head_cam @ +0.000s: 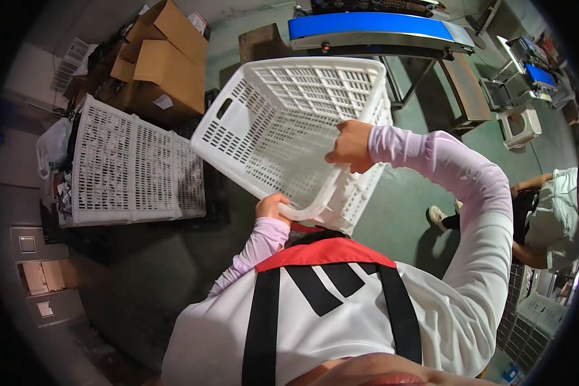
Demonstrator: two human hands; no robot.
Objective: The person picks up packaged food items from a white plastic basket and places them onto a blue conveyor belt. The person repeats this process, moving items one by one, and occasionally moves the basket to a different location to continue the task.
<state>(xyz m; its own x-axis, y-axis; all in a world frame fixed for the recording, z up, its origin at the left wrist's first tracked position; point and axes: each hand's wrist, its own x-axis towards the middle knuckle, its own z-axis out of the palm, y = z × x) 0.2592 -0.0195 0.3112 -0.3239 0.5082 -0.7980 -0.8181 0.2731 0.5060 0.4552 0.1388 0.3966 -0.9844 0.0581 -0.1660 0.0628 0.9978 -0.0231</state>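
A white slatted plastic basket (289,149) is held up in front of my body, tilted, and its inside shows no contents. My right hand (354,144) grips the rim on its right side, in the middle of that edge. At the near corner, my left hand (272,208) has its fingers over the rim, partly hidden behind it. Purple sleeves cover both forearms. To the left stands a stack of white plastic baskets (125,164), apart from the one I hold.
Open cardboard boxes (169,77) stand beyond the stack. A blue-belted conveyor (371,26) crosses the far side, near a wooden bench (468,89) and a white plastic stool (520,126). At the right a co-worker (552,217) is close by. Electrical wall panels (26,243) are at far left.
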